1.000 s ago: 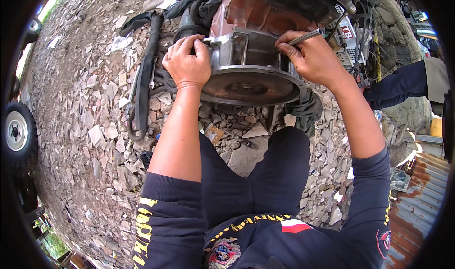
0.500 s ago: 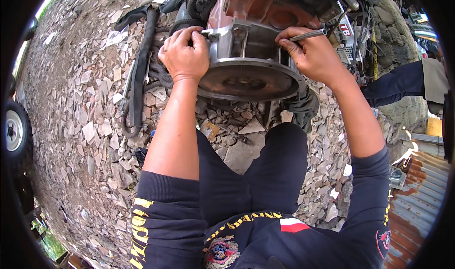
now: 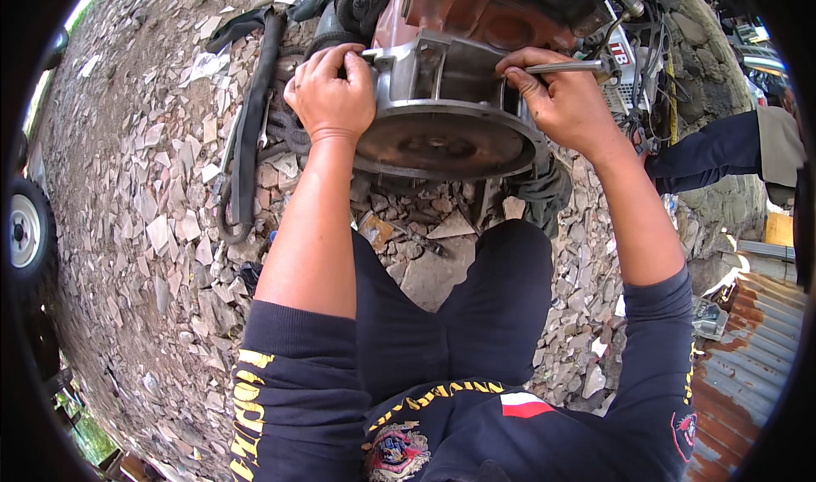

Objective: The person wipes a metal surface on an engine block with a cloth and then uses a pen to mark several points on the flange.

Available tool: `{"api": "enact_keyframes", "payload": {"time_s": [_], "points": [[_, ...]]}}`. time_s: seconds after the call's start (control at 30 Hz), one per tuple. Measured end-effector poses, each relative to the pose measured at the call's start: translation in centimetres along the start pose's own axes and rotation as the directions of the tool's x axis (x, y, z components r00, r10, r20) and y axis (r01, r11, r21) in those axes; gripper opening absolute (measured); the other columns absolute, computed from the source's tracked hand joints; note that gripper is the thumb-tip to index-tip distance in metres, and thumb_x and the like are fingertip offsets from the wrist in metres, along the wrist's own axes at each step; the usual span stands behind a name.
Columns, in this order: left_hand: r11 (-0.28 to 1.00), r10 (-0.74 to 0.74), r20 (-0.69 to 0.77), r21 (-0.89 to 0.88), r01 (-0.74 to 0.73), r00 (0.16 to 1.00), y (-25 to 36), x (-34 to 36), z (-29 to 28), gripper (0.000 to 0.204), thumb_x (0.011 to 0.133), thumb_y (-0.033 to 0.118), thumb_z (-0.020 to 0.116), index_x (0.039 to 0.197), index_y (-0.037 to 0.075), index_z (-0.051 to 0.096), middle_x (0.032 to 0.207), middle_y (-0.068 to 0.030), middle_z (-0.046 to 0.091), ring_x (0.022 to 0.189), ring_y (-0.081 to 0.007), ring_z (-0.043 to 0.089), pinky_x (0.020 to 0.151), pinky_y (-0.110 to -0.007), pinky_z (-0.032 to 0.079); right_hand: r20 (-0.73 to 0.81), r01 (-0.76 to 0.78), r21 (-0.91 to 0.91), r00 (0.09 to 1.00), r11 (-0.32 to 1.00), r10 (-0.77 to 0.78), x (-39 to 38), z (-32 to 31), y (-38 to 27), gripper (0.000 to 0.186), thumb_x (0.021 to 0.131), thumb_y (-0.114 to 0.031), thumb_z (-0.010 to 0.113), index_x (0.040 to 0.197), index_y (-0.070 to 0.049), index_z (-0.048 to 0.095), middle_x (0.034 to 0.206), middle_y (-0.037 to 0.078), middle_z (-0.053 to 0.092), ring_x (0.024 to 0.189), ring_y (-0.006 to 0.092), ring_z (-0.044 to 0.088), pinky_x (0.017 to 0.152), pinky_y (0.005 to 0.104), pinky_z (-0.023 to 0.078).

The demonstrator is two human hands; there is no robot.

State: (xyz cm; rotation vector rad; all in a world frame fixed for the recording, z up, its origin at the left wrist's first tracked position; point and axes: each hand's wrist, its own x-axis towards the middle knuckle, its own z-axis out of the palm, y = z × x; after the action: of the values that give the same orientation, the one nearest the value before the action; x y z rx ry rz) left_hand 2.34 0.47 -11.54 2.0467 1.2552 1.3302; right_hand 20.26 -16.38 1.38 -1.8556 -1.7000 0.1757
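Gripping a silver metal rod (image 3: 565,66) between thumb and fingers, the right hand (image 3: 559,99) sits toward 2 o'clock, against the right side of a grey metal housing (image 3: 466,72); the rod's free end points to 3 o'clock. The housing lies at 12 o'clock, its round, brown-stained face (image 3: 438,142) turned toward the person's knees, a reddish engine block (image 3: 501,25) just beyond. At 11 o'clock the left hand (image 3: 330,91) rests at the housing's left edge, fingers curled; whether it grips, I cannot tell. Dark hose (image 3: 255,133) lies toward 10 o'clock, a wheel (image 3: 27,231) at 9, rusty corrugated sheeting (image 3: 752,354) near 4.
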Motion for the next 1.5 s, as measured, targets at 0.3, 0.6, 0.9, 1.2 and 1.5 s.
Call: {"api": "enact_keyframes", "payload": {"time_s": [0.3,0.6,0.9,1.2,1.5], "points": [[1.0,-0.008,0.008,0.013,0.007,1.0,0.1,0.0,-0.2,0.021,0.085,0.028,0.054,0.089,0.023,0.075,0.099,0.0026,0.07,0.102,-0.0213,0.061,0.097,-0.041,0.034,0.093,-0.005,-0.142,0.996,0.99,0.018,0.5,-0.3,-0.4,0.012,0.09,-0.012,0.063,0.095,-0.001,0.067,0.079,0.015,0.066,0.074,0.0299,0.065,0.068,0.0358,0.049],[1.0,-0.022,0.015,0.011,0.022,1.0,-0.1,-0.1,-0.1,0.021,0.085,0.029,0.055,0.089,0.023,0.075,0.099,0.0032,0.07,0.103,-0.0207,0.06,0.099,-0.041,0.033,0.08,-0.017,-0.155,0.996,0.988,0.029,0.4,0.4,-0.6,0.017,0.091,-0.018,0.064,0.093,-0.002,0.069,0.073,0.017,0.066,0.069,0.0344,0.064,0.063,0.039,0.048],[1.0,-0.018,0.02,0.0,0.018,1.0,0.2,0.1,-0.1,0.022,0.086,0.03,0.055,0.09,0.022,0.075,0.099,0.0038,0.07,0.102,-0.0205,0.06,0.099,-0.041,0.033,0.015,0.052,-0.202,0.999,0.978,-0.05,0.1,0.8,-0.1,0.026,0.091,-0.025,0.067,0.089,0.001,0.07,0.071,0.018,0.064,0.066,0.0334,0.063,0.062,0.0385,0.048],[1.0,-0.01,0.007,0.001,0.01,1.0,0.2,0.0,-0.1,0.021,0.086,0.029,0.055,0.089,0.022,0.075,0.099,0.0034,0.07,0.101,-0.0204,0.061,0.098,-0.041,0.034,0.021,-0.008,-0.188,1.0,0.982,0.012,-0.3,0.8,0.1,0.022,0.09,-0.023,0.066,0.093,-0.002,0.071,0.069,0.018,0.064,0.064,0.0331,0.063,0.06,0.0382,0.048],[1.0,-0.005,0.003,0.001,0.005,1.0,0.0,-0.1,-0.1,0.021,0.085,0.028,0.055,0.089,0.022,0.075,0.099,0.003,0.07,0.101,-0.0209,0.061,0.097,-0.04,0.034,-0.044,-0.096,-0.029,0.995,0.995,0.095,-0.2,1.1,0.4,0.022,0.091,-0.023,0.065,0.093,-0.002,0.071,0.064,0.015,0.063,0.057,0.0277,0.06,0.057,0.0351,0.046]]}}
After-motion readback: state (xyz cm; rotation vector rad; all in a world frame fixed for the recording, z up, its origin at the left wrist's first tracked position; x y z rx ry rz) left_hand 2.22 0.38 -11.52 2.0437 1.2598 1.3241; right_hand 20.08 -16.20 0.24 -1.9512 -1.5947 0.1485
